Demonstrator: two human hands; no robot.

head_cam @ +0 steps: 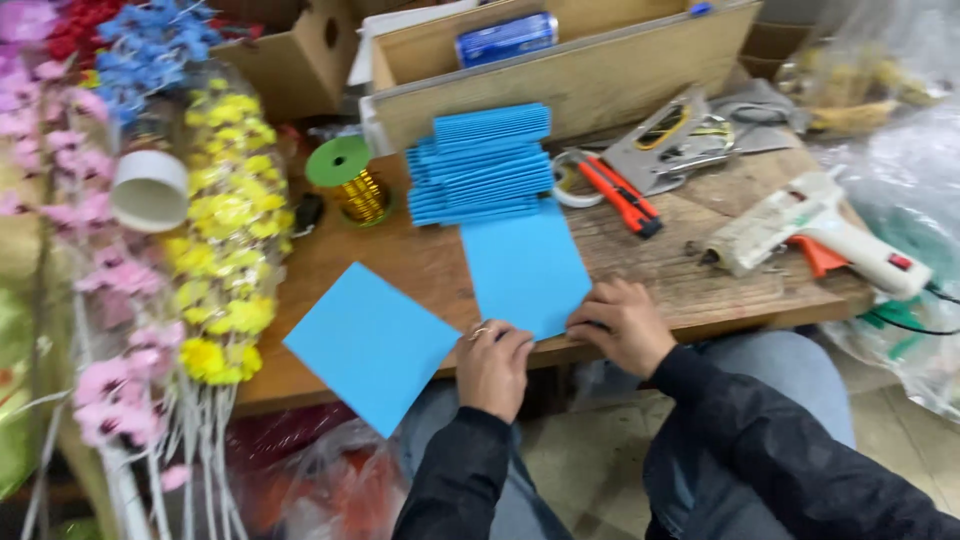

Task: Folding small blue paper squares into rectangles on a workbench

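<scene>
black long sleeves, pale blue jeans, a ring on the left hand (492,366).

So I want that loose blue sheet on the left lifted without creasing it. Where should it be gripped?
Take the loose blue sheet by its lower corner, coming from the table's near edge. It lies flat and turned like a diamond, and that corner juts past the edge, so fingers can likely get under it there.

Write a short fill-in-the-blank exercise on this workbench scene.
1. Both hands, left hand and right hand, press the near edge of a flat ____ paper sheet.
2. The stack of pleated blue paper lies ____ that sheet.
3. The green spool holds ____ wire.
4. The white glue gun has an ____ trigger.

Missing: blue; beyond; gold; orange
</scene>
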